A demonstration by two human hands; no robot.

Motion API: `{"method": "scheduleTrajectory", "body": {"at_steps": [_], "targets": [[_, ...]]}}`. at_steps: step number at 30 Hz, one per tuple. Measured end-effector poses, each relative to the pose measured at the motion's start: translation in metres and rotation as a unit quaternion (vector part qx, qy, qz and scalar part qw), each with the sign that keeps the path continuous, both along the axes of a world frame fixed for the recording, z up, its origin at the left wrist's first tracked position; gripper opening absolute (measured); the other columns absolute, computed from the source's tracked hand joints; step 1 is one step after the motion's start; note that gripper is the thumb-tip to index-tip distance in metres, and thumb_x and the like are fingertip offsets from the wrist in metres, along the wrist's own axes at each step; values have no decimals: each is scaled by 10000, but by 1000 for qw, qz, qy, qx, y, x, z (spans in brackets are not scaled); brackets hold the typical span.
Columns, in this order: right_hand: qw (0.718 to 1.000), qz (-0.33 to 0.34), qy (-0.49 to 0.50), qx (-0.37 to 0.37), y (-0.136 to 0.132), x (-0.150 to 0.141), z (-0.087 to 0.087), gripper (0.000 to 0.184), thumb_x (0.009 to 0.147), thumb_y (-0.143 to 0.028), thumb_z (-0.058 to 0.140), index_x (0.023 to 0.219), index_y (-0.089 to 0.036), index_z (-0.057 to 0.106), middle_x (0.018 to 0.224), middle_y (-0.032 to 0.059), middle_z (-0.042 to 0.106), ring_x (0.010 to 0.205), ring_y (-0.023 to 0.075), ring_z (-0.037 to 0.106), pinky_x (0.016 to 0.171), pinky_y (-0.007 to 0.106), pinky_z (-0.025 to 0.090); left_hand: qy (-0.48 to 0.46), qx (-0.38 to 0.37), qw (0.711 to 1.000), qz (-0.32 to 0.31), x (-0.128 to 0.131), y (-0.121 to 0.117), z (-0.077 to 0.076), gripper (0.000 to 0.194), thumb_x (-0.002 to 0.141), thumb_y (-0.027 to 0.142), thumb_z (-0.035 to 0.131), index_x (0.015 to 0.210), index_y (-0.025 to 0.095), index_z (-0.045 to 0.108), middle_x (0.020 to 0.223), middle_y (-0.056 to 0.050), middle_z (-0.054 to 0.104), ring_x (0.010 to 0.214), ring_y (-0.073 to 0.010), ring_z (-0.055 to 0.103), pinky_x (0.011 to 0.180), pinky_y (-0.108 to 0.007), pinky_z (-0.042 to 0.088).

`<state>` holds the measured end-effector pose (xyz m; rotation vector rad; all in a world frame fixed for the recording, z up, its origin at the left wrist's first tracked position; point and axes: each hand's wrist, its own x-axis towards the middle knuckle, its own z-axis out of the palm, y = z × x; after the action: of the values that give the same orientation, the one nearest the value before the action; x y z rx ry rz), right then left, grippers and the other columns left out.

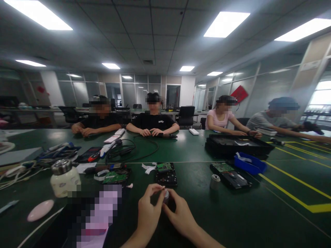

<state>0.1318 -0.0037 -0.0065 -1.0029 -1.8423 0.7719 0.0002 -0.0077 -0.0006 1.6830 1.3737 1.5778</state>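
Okay, just nearer than the hard drive (167, 180), I'd hold the metal cylinder (167, 196) steady, right hand (180, 209) gripping it, left hand (149, 208) (grip unclear) light at its top.

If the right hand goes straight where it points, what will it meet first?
Likely the left hand, just past the small metal cylinder that the right hand seems to hold; depth is unclear.
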Motion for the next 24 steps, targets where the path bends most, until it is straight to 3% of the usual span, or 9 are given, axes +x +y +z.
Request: {"method": "scheduleTrajectory", "body": {"at_steps": [11, 15, 19, 24], "targets": [[999, -15, -26, 14, 2, 0, -5, 323, 791, -175, 517, 1112, -207, 538, 1016, 44, 647, 932, 201, 606, 835, 301, 454, -9, -17, 997, -80, -3, 5, -2, 117, 805, 281, 546, 890, 203, 567, 899, -28, 698, 896, -183, 655, 818, -306, 509], [1000, -11, 6, -2, 1, -1, -2, 460, 727, -127, 521, 1176, -223, 514, 1096, 49, 622, 989, 211, 588, 887, 340, 442, 16, -14, 995, -98, -6, 3, -4, 265, 807, 245, 528, 1068, 210, 545, 1086, -61, 643, 1013, -200, 602, 889, -345, 468], [998, -24, 61, -19, 1, 1, 0, 672, 632, -55, 466, 1276, -249, 443, 1255, 49, 531, 1038, 201, 562, 944, 385, 407, 9, -19, 994, -105, -6, 5, -14, 489, 710, 174, 604, 1178, 201, 463, 1155, -89, 590, 1043, -217, 575, 900, -368, 455], [999, -3, 52, 5, 3, 5, -2, 557, 604, -41, 444, 1103, -232, 599, 1216, 48, 560, 1156, 223, 476, 1010, 407, 325, -13, -93, 986, -136, -4, 9, -21, 515, 678, 137, 614, 1157, 199, 437, 974, -49, 665, 918, -184, 629, 874, -344, 469]]}}
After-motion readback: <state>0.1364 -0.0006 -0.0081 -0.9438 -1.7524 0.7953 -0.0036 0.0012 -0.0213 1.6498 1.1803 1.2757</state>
